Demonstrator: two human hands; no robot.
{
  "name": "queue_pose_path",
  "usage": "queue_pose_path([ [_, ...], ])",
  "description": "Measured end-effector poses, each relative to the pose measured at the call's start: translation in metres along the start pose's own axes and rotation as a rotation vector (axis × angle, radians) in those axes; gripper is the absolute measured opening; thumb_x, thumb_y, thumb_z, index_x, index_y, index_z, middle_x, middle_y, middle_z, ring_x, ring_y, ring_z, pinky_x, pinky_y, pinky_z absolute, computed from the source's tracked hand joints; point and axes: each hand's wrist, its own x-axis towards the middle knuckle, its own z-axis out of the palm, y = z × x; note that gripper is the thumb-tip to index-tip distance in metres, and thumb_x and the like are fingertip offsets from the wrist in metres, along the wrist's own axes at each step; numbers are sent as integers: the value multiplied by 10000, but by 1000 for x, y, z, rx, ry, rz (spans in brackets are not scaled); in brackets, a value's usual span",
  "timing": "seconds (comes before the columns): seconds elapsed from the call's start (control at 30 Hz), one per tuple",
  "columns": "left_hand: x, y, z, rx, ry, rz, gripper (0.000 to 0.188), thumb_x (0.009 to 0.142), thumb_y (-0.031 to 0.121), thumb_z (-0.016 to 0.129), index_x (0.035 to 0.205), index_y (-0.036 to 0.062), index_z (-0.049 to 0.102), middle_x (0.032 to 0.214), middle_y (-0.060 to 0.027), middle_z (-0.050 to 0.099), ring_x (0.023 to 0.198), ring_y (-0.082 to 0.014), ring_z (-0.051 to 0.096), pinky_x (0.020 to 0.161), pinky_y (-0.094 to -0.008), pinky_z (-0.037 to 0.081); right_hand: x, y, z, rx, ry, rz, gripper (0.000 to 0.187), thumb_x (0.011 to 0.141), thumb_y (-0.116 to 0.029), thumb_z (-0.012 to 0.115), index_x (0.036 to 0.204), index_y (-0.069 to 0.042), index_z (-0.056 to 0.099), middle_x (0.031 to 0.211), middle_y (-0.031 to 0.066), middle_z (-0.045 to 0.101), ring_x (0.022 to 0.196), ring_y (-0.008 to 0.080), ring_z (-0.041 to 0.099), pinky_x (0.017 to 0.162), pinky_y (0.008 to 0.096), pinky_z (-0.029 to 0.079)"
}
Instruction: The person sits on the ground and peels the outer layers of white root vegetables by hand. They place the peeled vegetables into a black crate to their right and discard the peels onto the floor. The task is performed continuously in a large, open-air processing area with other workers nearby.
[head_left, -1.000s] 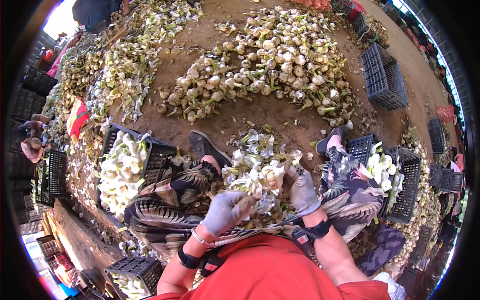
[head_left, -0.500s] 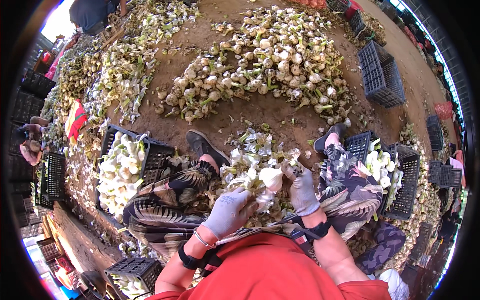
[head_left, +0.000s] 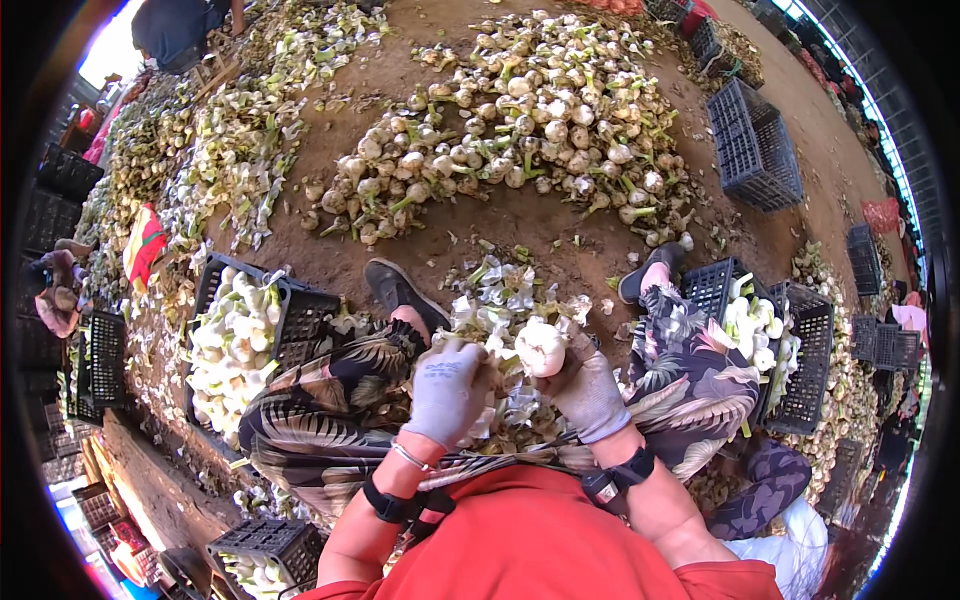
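Note:
A white garlic bulb (head_left: 540, 347) sits in my gloved right hand (head_left: 592, 395), whose fingers and thumb close round its right side. Just left of it, my gloved left hand (head_left: 446, 392) is curled with its back up, apart from the bulb. Its fingertips are mostly hidden, and I cannot make out what is in them. Below both hands, pale garlic skins (head_left: 505, 290) are heaped between my legs.
Ahead lies a big pile of untrimmed garlic (head_left: 520, 130). A crate of white bulbs (head_left: 235, 340) stands at my left, and another garlic-filled crate (head_left: 720, 290) at my right. An upright dark crate (head_left: 755, 145) is farther right. A person (head_left: 180, 35) is at the far left.
My left hand has moved up and forward, away from my lap. The bulb in my right hand has turned, so its round face now shows.

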Motion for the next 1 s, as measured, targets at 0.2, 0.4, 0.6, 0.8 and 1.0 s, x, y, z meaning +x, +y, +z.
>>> queue_pose_path([
  [0.2,14,8,4,-689,-271,-106,571,935,373,724,1311,-30,577,1264,-244,631,1222,-327,598,1036,-402,452,1,-3,3,-125,-129,-12,487,1014,-343,623,1337,18,574,1310,172,644,1211,312,623,1059,473,508],
  [0.4,13,30,11,-822,-395,-277,346,1036,324,609,935,2,684,784,18,626,751,-66,536,686,-265,456,-13,-30,25,-805,160,-323,269,973,-207,700,1152,-8,669,1025,55,696,905,155,690,780,301,589],
  [0.6,9,25,32,-934,-418,-299,219,983,57,605,1183,-17,655,950,-13,700,897,-75,637,780,-248,510,-99,-181,33,-1269,455,-1010,382,945,-397,736,1101,-48,712,871,56,737,768,124,688,714,269,550],
  [0.8,7,-34,67,-920,-229,-466,323,1026,145,615,1307,-15,615,1129,-27,681,934,-98,639,784,-278,559,-209,-297,-50,-1722,1202,-1145,217,881,-66,658,1087,-49,724,947,123,740,847,256,713,778,333,548],
  [1.0,7,-36,63,-967,-245,-547,315,1040,166,600,1308,3,615,1134,-9,672,953,-90,629,805,-277,566,-255,-284,-186,-2076,1250,-479,236,810,-103,675,1024,-27,738,955,193,721,952,365,701,861,430,545],
])
